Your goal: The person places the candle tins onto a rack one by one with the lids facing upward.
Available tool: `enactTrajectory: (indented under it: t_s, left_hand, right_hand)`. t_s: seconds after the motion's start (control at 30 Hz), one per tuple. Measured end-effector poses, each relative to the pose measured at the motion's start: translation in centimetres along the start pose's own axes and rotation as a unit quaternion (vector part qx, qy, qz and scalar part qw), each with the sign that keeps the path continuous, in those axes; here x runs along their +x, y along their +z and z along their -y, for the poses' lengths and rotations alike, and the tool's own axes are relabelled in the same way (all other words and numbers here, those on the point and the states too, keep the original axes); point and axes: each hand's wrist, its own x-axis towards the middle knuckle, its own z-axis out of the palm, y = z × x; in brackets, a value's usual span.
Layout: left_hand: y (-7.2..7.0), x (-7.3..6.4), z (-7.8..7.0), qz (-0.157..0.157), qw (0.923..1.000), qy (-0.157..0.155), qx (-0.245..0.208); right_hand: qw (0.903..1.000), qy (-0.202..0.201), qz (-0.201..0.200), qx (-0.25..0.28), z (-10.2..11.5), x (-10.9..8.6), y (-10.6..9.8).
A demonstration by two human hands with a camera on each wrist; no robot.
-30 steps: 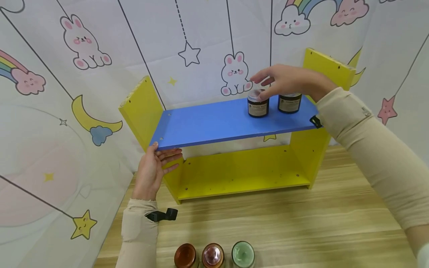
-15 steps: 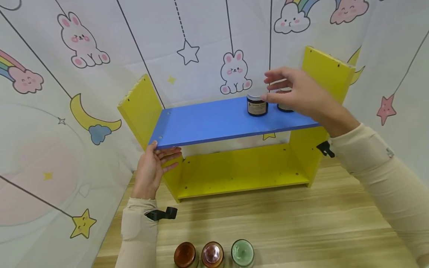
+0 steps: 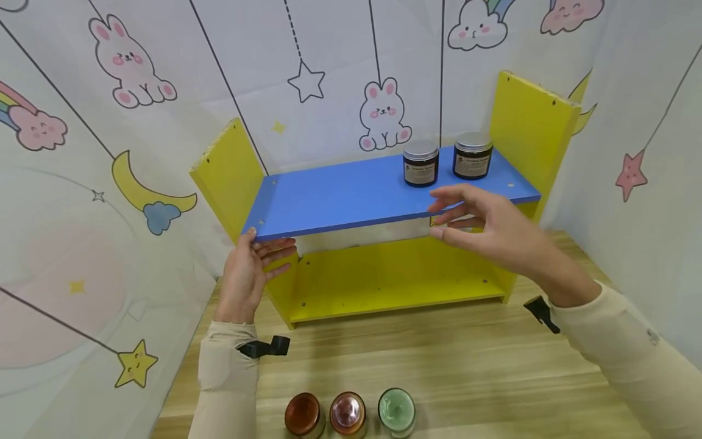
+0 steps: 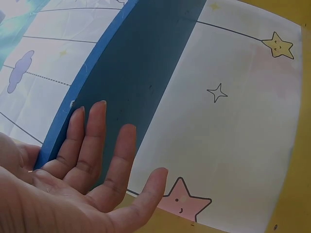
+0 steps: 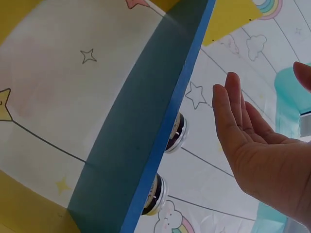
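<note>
In the head view, my left hand (image 3: 243, 281) holds the front left corner of the blue shelf board (image 3: 329, 198), thumb on top and fingers underneath. The left wrist view shows those fingers (image 4: 92, 141) loosely spread against the board's underside. My right hand (image 3: 496, 235) is in the air before the board's right part, its fingers bent loosely around nothing. Behind it, two dark jars with silver lids and pale labels stand upright on the board: a left jar (image 3: 420, 167) and a right jar (image 3: 473, 161) nearer the yellow side panel (image 3: 532, 131).
A yellow lower shelf (image 3: 378, 283) lies beneath the blue board, and a yellow panel (image 3: 233, 174) rises at its left. On the wooden table (image 3: 439, 353) near me stand an amber jar (image 3: 303, 414), a reddish jar (image 3: 347, 414) and a green jar (image 3: 397, 411). A printed cloth hangs behind.
My right hand has left the left jar, drawing back toward me and down to in front of the board. Both jars stay put. My left hand keeps its place at the corner.
</note>
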Motion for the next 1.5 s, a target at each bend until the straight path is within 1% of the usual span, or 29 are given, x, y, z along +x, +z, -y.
enactTrajectory:
  t_s: [0.17, 0.4, 0.57, 0.77, 0.97, 1.03, 1.13, 1.27, 1.4, 1.5]
  left_hand:
    - [0.0, 0.0, 0.0, 0.0, 1.0, -0.001, -0.003]
    - [0.0, 0.0, 0.0, 0.001, 1.0, 0.002, -0.001]
    - [0.0, 0.0, 0.0, 0.001, 1.0, 0.002, -0.002]
    - [-0.1, 0.0, 0.0, 0.001, 1.0, 0.005, -0.001]
    - [-0.1, 0.0, 0.0, 0.002, 1.0, 0.005, -0.002]
    - [-0.1, 0.0, 0.1, 0.002, 1.0, 0.005, -0.002]
    - [-0.1, 0.0, 0.1, 0.003, 1.0, 0.008, -0.002]
    - [-0.1, 0.1, 0.2, 0.005, 0.9999, 0.011, 0.0]
    - [-0.1, 0.1, 0.1, 0.005, 0.9999, 0.009, -0.002]
    - [-0.1, 0.1, 0.1, 0.005, 1.0, 0.007, -0.003]
  right_hand:
    - [0.9997, -0.016, 0.018, 0.006, -1.1, -2.0, 1.6]
    - [0.9982, -0.034, 0.047, 0.014, -2.8, -4.7, 4.7]
    - [0.9966, -0.036, 0.065, 0.035, -3.8, -6.4, 6.7]
    - [0.9947, -0.035, 0.084, 0.047, -5.0, -8.1, 8.7]
    - [0.9914, -0.027, 0.105, 0.074, -6.4, -9.6, 10.3]
    - [0.99, -0.019, 0.111, 0.085, -6.9, -10.2, 10.9]
    - [0.9865, 0.003, 0.126, 0.105, -7.6, -11.0, 11.8]
    - [0.9828, 0.023, 0.142, 0.117, -8.5, -11.9, 12.8]
    - [0.9808, 0.029, 0.145, 0.127, -9.6, -12.6, 13.5]
    - [0.9813, 0.026, 0.14, 0.129, -10.5, -13.0, 14.1]
